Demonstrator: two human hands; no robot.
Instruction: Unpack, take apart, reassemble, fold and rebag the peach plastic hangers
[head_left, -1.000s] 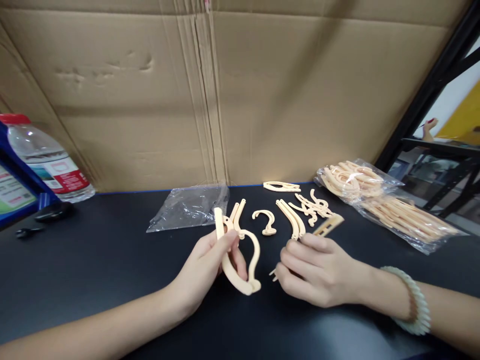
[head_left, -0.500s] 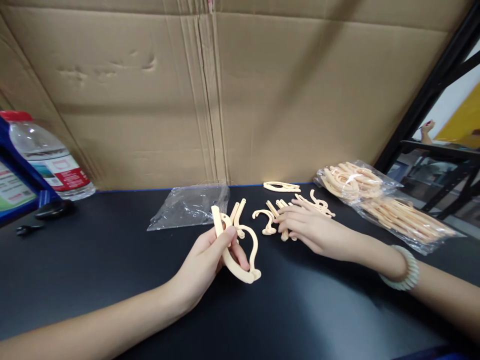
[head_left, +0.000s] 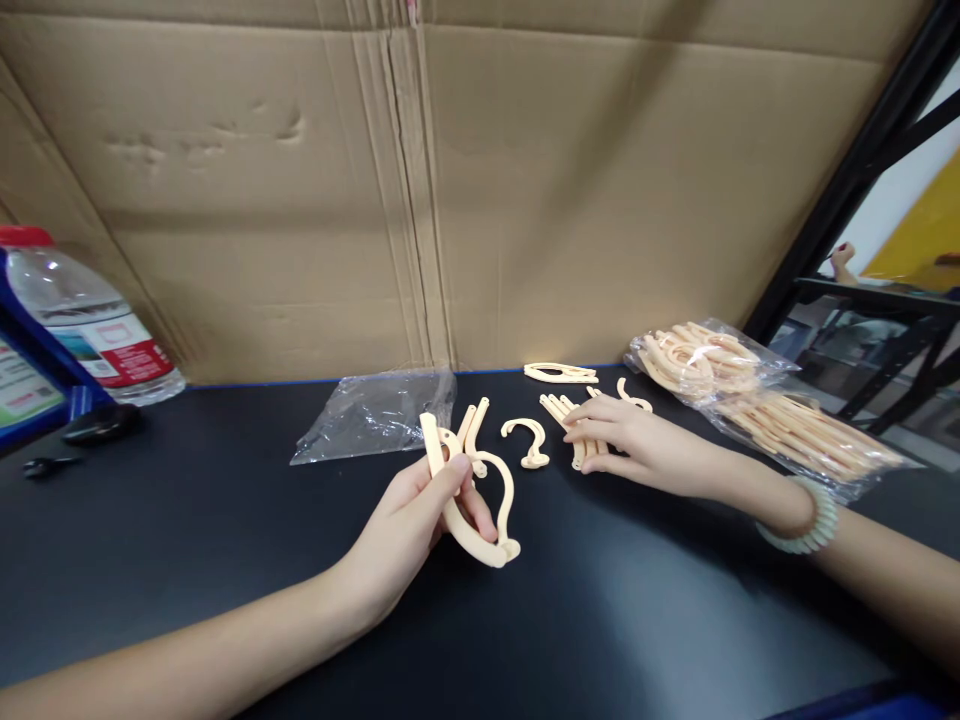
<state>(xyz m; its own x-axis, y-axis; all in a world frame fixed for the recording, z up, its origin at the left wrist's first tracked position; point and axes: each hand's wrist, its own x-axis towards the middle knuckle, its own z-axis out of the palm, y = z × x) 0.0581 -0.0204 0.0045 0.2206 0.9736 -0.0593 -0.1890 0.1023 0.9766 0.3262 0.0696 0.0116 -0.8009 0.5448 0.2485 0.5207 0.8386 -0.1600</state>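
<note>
My left hand (head_left: pixel 416 525) grips a partly assembled cream plastic hanger (head_left: pixel 480 500), its curved arms meeting at a joint low on the right. My right hand (head_left: pixel 637 450), with a pale bead bracelet (head_left: pixel 806 520) on the wrist, lies over a small pile of loose cream hanger parts (head_left: pixel 577 430) on the black table (head_left: pixel 187 540), fingers spread and touching them. A single cream hook piece (head_left: pixel 529 440) lies between the two hands.
An empty clear bag (head_left: pixel 375 415) lies behind my left hand. A full bag of cream parts (head_left: pixel 757 395) sits at the right. A water bottle (head_left: pixel 90 320) and a blue bin (head_left: pixel 22 370) stand at the left. A cardboard wall (head_left: pixel 450 180) closes the back.
My right hand set down the straight comb-like piece it held near me and reached forward onto the pile of loose parts. My left hand kept hold of the hanger, almost still.
</note>
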